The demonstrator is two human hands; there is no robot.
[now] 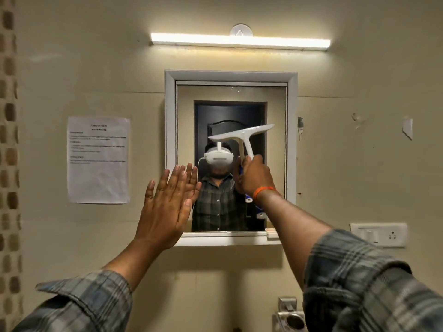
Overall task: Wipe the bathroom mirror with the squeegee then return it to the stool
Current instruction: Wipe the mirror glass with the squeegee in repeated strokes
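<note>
a: white-framed mirror hanging on the wall under the light bar. squeegee?
b: squeegee sitting against the glass, blade tilting. right hand gripping its handle. left hand hovering flat, fingers straight.

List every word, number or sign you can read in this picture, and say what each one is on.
Paper sheet taped to the wall left of the mirror: printed headings and paragraphs, all too blurred to read.
Switch plate on the wall at right: no readable marking.
Squeegee, headset seen in the mirror, light bar: no text visible.
Nothing in this picture can be quoted with confidence.
</note>
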